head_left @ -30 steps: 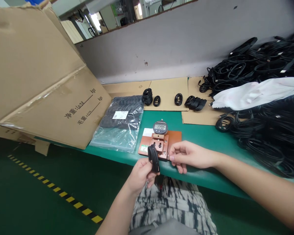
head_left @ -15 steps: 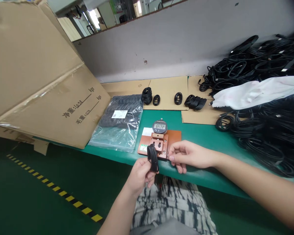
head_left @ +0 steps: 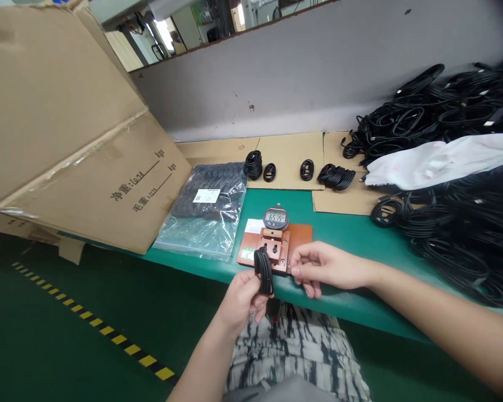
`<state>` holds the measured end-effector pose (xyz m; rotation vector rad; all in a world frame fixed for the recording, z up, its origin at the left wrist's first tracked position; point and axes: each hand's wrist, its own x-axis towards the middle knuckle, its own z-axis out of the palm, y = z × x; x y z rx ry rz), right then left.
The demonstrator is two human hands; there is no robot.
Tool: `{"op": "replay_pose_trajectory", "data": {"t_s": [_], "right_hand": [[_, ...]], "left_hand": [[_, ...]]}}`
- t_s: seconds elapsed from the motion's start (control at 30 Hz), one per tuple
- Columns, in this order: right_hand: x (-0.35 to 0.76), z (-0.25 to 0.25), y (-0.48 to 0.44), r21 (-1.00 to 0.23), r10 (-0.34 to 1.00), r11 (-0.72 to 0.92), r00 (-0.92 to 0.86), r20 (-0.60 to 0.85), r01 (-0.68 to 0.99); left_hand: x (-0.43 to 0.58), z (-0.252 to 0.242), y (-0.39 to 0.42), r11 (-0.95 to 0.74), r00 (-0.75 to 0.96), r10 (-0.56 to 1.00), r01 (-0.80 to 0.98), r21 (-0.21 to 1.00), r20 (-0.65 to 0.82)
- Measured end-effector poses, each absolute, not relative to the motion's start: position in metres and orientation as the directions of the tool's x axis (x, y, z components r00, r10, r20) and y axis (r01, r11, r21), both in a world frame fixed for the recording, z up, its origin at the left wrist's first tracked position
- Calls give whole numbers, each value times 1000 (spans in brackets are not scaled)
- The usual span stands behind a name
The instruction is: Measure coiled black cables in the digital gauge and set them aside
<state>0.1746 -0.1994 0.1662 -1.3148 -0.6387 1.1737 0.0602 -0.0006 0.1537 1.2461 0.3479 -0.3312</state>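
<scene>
A carton (head_left: 109,184) is printed 净重 and 毛重, with kgs beside each, and a digital gauge (head_left: 275,218) reads about 65.75 on the green surface (head_left: 339,229). The left hand (head_left: 243,298) grips a coiled black cable (head_left: 263,271) just over the gauge's brown plate (head_left: 299,237); the right hand (head_left: 324,267), empty and half-curled, hovers just beside it.

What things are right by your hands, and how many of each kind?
Left hand and right hand: 2
Black cable coil: 1
Digital gauge: 1
Brown plate: 1
Plastic bag: 1
Total: 6
</scene>
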Motion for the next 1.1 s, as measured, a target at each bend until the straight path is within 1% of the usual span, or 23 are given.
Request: {"op": "replay_pose_trajectory", "data": {"t_s": [0.57, 1.1], "right_hand": [[175, 163, -199, -946, 913, -124, 340, -228, -300], [174, 167, -199, -944, 907, -145, 342, -246, -295]], "left_hand": [[60, 154, 0, 301, 902, -63, 424, 854, -426], [61, 154, 0, 298, 902, -78, 427, 854, -424]]}}
